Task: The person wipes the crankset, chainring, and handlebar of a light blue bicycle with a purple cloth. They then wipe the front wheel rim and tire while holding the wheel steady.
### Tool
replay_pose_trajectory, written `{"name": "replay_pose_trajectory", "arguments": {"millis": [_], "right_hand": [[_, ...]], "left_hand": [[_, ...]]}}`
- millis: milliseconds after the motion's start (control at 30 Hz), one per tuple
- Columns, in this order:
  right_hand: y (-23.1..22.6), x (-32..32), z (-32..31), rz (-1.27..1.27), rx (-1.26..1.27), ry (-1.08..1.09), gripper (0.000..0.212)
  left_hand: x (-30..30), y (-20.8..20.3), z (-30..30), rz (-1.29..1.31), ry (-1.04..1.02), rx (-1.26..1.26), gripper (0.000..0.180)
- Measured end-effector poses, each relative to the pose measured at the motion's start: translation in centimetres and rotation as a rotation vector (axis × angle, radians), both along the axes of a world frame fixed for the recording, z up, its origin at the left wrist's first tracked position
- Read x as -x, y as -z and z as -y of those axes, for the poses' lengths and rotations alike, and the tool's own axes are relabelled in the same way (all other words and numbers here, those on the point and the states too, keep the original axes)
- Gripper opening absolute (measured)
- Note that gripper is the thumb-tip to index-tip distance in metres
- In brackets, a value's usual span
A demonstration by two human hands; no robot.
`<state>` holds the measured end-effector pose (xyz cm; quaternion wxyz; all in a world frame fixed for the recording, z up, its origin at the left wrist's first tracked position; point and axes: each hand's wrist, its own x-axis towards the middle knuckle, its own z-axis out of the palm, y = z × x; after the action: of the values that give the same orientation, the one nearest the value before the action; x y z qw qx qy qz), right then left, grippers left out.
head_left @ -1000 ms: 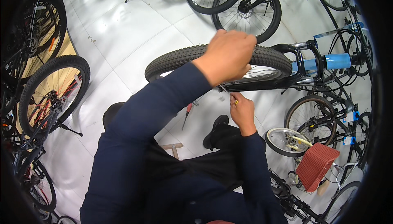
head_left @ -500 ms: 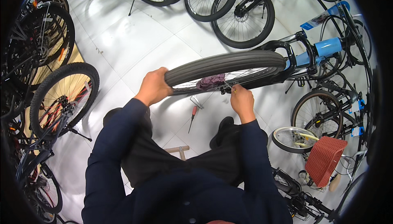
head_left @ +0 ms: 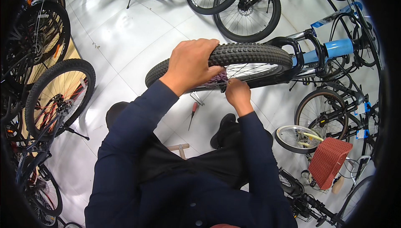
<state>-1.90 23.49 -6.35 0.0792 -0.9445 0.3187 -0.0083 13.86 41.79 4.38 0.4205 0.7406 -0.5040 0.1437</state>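
A bicycle front wheel with a knobby black tire lies tilted across the middle, held in a black suspension fork. My left hand grips the tire, its fingers over the tread and the thumb toward the spokes. Close to the hub, my right hand is closed, and what its fingers pinch is hidden. Between the two hands a purple rag shows among the spokes, partly covered by my left hand. A screwdriver with a red handle lies on the floor below the wheel.
Bent metal tools lie beside the screwdriver. A low wooden stool is between my legs. Bicycles crowd the left, including one knobby wheel, and the far side. At right are a blue frame tube and a red basket.
My left hand has moved right and up along the tire, nearer the hub. The tread, smooth-looking before, now shows sharp knobs. My right hand has shifted slightly left and stays closed near the hub.
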Motion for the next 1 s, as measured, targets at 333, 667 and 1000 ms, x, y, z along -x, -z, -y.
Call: {"name": "replay_pose_trajectory", "arguments": {"millis": [333,667,1000], "right_hand": [[1.2,-5.8,-0.6,-0.103,-0.025,0.037,0.024],[-1.2,-2.1,-1.5,-0.106,0.132,0.043,0.017],[-5.3,2.8,-2.2,0.179,-0.021,-0.042,0.019]], "left_hand": [[-1.6,3.5,-2.1,0.115,-0.084,0.257,0.064],[-1.5,3.5,-2.8,0.091,-0.079,0.259,0.068],[-0.6,2.9,-3.4,0.331,0.004,0.355,0.055]]}}
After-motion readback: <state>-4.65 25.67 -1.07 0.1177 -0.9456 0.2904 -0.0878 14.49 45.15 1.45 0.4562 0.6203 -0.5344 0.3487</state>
